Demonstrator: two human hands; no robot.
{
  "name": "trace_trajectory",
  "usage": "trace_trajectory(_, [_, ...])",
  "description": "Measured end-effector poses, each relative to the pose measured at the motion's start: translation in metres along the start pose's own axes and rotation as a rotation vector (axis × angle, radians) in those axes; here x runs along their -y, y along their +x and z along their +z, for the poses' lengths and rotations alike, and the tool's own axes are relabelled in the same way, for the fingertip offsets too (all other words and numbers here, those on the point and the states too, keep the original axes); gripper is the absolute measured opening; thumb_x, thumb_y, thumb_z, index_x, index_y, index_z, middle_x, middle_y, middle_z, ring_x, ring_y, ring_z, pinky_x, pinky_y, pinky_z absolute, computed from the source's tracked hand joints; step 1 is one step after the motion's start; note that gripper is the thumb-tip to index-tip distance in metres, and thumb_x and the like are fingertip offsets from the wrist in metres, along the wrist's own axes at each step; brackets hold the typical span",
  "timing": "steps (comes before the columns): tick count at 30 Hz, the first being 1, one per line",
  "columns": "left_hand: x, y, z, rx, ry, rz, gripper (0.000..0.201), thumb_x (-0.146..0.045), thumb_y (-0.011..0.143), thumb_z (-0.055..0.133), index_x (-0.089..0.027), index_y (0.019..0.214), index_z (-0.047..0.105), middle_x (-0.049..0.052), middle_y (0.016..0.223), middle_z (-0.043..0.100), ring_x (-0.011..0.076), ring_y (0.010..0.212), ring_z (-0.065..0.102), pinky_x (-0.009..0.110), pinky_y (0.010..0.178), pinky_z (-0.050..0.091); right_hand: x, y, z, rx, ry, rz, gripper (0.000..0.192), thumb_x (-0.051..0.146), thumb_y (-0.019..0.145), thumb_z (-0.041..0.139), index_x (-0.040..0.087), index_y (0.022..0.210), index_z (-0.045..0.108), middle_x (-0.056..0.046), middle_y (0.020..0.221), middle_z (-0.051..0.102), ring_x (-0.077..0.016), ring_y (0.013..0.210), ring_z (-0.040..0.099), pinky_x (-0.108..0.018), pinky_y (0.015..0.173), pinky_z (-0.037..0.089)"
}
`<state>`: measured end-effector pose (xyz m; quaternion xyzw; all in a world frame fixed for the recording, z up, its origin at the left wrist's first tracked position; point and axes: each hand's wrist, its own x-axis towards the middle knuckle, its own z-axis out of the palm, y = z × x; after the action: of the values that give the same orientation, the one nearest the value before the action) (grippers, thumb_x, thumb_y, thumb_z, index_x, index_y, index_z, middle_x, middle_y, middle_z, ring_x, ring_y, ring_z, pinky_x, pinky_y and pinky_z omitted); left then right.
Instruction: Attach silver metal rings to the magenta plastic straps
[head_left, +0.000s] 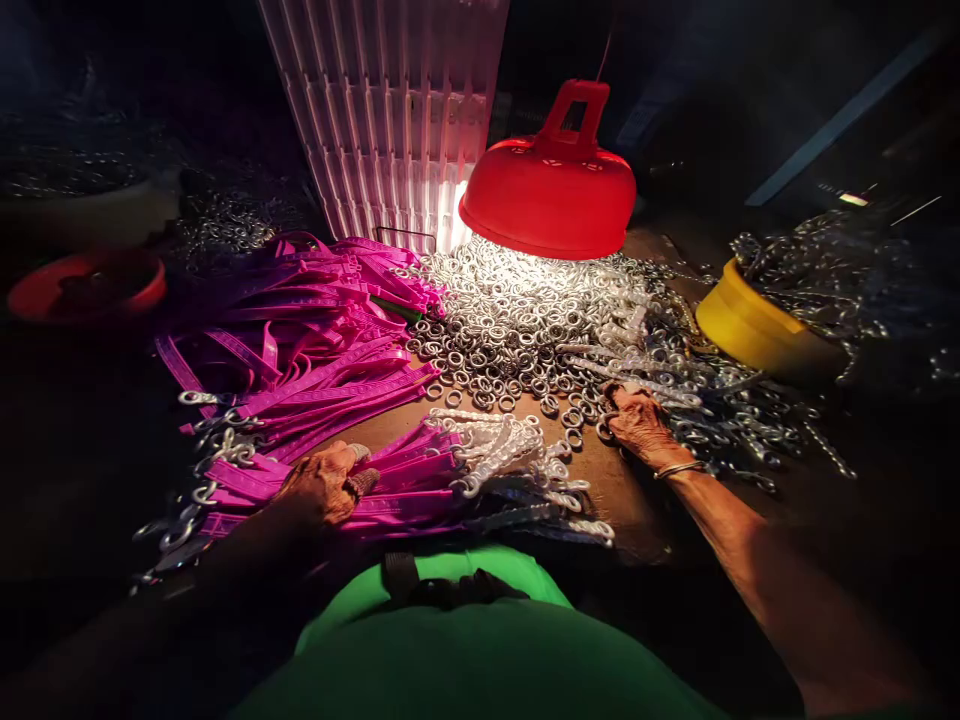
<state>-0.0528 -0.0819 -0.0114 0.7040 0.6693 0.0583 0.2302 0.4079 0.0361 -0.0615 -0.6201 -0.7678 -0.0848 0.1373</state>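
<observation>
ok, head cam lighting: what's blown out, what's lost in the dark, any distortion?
Head view: one red lamp lights the scene; the ring pile right under it glares near white. Left hand on the pink straps and right hand at the rings are dim but readable. The corners fall to black; the yellow bowl is half-shadowed. The edges look stretched and soft, like wide-angle distortion.

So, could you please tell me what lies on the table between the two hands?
In the head view, between the left hand and the right hand lie pink straps ending in white hooks, plus a few loose metal rings.
</observation>
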Motion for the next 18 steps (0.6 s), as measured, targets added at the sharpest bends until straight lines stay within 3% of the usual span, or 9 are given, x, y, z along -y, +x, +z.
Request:
trace_trajectory(4, [-0.005, -0.005, -0.009, -0.014, 0.023, 0.002, 0.038, -0.037, 0.087, 0.041, -0.016, 0.111, 0.062, 0.013, 0.110, 0.066, 0.0306, 0.102, 0.060, 0.041, 0.088, 0.045, 0.000, -0.005, -0.001, 0.033, -0.027, 0.004, 0.038, 0.012, 0.068, 0.044, 0.015, 0.099, 0.066, -0.016, 0.077, 0.061, -0.0290, 0.074, 0.052, -0.037, 0.063, 0.033])
trace_trajectory(8, [-0.010, -0.011, -0.011, -0.163, -0.033, 0.070, 0.042, -0.035, 0.090, 0.040, -0.011, 0.116, 0.061, 0.016, 0.117, 0.064, 0.0283, 0.110, 0.058, 0.039, 0.096, 0.043, 0.018, -0.003, -0.017, -0.040, 0.001, 0.008, 0.032, 0.016, 0.072, 0.049, 0.014, 0.099, 0.066, -0.015, 0.078, 0.062, -0.0279, 0.080, 0.053, -0.040, 0.072, 0.035])
trace_trajectory(11, [-0.020, -0.016, -0.005, -0.297, -0.143, 0.268, 0.045, -0.040, 0.088, 0.045, -0.010, 0.118, 0.061, 0.016, 0.118, 0.064, 0.0276, 0.111, 0.057, 0.040, 0.099, 0.042, 0.061, -0.005, -0.037, -0.178, 0.114, -0.102, 0.032, 0.030, 0.083, 0.049, 0.011, 0.105, 0.063, -0.016, 0.094, 0.064, -0.0283, 0.091, 0.054, -0.044, 0.084, 0.034])
trace_trajectory(13, [-0.030, -0.020, 0.002, -0.284, -0.170, 0.352, 0.042, -0.042, 0.086, 0.050, -0.015, 0.115, 0.063, 0.013, 0.112, 0.066, 0.0277, 0.105, 0.059, 0.041, 0.094, 0.044, 0.101, -0.014, -0.051, -0.258, 0.314, -0.273, 0.033, 0.039, 0.087, 0.051, 0.014, 0.105, 0.062, -0.014, 0.103, 0.062, -0.0265, 0.097, 0.053, -0.042, 0.087, 0.036])
trace_trajectory(16, [-0.046, -0.024, 0.010, -0.227, -0.066, 0.422, 0.038, -0.037, 0.084, 0.054, -0.019, 0.116, 0.063, 0.011, 0.104, 0.066, 0.0261, 0.094, 0.060, 0.039, 0.085, 0.047, 0.160, -0.032, -0.065, -0.210, 0.481, -0.529, 0.037, 0.045, 0.085, 0.058, 0.017, 0.109, 0.059, -0.011, 0.105, 0.060, -0.0236, 0.098, 0.053, -0.038, 0.085, 0.038])
trace_trajectory(18, [-0.052, -0.025, 0.013, -0.256, 0.011, 0.414, 0.037, -0.034, 0.085, 0.054, -0.019, 0.117, 0.062, 0.012, 0.101, 0.066, 0.0250, 0.088, 0.060, 0.037, 0.079, 0.047, 0.187, -0.044, -0.066, -0.183, 0.489, -0.643, 0.030, 0.042, 0.086, 0.057, 0.018, 0.105, 0.059, -0.009, 0.100, 0.060, -0.0229, 0.095, 0.051, -0.037, 0.083, 0.038])
